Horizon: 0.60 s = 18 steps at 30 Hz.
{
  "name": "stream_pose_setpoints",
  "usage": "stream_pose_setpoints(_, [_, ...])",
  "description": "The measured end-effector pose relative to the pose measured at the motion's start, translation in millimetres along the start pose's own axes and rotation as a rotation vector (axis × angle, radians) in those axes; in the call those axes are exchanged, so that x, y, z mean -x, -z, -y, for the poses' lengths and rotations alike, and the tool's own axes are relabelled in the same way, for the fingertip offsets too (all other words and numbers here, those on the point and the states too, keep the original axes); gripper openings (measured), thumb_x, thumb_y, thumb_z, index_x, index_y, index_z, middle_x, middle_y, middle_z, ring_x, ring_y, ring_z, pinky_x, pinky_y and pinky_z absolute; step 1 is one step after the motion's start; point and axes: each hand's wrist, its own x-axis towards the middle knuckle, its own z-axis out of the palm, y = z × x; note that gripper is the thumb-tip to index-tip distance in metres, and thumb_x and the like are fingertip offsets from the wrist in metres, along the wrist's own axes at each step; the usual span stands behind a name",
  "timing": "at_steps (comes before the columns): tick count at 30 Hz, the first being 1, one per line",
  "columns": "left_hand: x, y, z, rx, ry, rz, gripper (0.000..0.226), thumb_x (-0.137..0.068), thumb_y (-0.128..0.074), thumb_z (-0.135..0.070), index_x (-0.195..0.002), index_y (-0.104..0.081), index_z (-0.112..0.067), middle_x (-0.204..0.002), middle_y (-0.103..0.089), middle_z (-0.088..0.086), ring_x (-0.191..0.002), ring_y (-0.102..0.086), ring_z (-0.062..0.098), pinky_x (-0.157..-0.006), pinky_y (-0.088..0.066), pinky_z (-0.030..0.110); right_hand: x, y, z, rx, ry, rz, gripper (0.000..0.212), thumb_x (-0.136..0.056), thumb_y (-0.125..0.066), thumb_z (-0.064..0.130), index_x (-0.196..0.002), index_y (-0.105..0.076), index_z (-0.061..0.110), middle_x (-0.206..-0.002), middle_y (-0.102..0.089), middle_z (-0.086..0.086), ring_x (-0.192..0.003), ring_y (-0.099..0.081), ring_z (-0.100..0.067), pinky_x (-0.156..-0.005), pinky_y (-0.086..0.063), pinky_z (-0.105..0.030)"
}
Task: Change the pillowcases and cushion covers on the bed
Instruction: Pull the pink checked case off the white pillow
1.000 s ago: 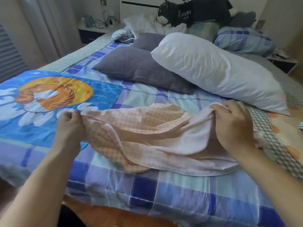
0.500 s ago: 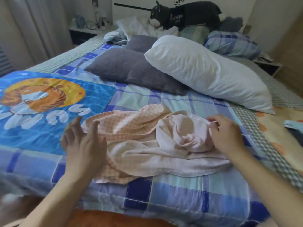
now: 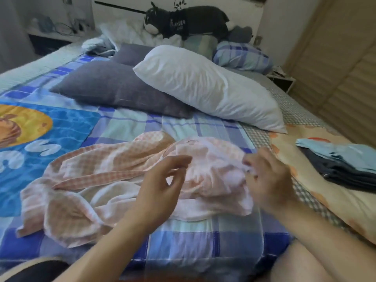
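A home bedroom: a wide bed under a blue-and-white checked quilt (image 3: pixel 126 127), a bare white pillow (image 3: pixel 207 88), grey fabric cushions (image 3: pixel 114 88), a dark plush cat toy (image 3: pixel 189 21) by the headboard, and a cluttered bedside table (image 3: pixel 55 35).

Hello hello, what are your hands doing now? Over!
Left hand open above the pink checked pillowcase. Right hand pinching its bunched edge. White pillow bare, waiting behind. Nothing in the way.

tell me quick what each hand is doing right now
Left hand: open, fingers loosely curled, holding nothing.
Right hand: pinching the pink checked pillowcase.
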Motion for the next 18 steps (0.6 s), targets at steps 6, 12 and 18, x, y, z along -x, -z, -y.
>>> stream_pose_setpoints(6, [-1,19,41,-0.889,-0.339,0.548,0.074,-0.068,-0.084,-0.027,-0.131,-0.05,-0.047,-0.155,-0.033,0.0,-0.146,-0.026,0.031,-0.114,-0.028,0.052,66,28,26,-0.274,0.181,1.299,0.033,-0.097,-0.05,0.055,-0.119,-0.059,0.034,-0.116,-0.059,0.014,-0.121,-0.052,-0.007,-0.106,-0.04,-0.042])
stream_pose_setpoints(12, [4,22,47,-0.918,-0.352,0.53,0.03,-0.066,-0.086,-0.03,-0.079,-0.06,-0.037,-0.09,-0.056,-0.016,-0.087,-0.052,0.014,-0.089,-0.032,0.03,61,9,2,-0.289,-0.443,0.706,0.017,-0.092,-0.064,0.036,-0.08,-0.06,0.025,-0.075,-0.059,0.012,-0.073,-0.056,-0.006,-0.065,-0.041,-0.026])
stream_pose_setpoints(18, [9,18,39,-1.02,-0.348,0.529,0.078,-0.063,-0.092,-0.031,-0.133,-0.057,-0.039,-0.145,-0.047,0.006,-0.134,-0.041,0.035,-0.11,-0.034,0.055,50,-11,22,-0.22,-0.444,0.739,0.023,-0.09,-0.066,0.045,-0.108,-0.059,0.032,-0.091,-0.056,0.015,-0.086,-0.052,-0.007,-0.076,-0.044,-0.031])
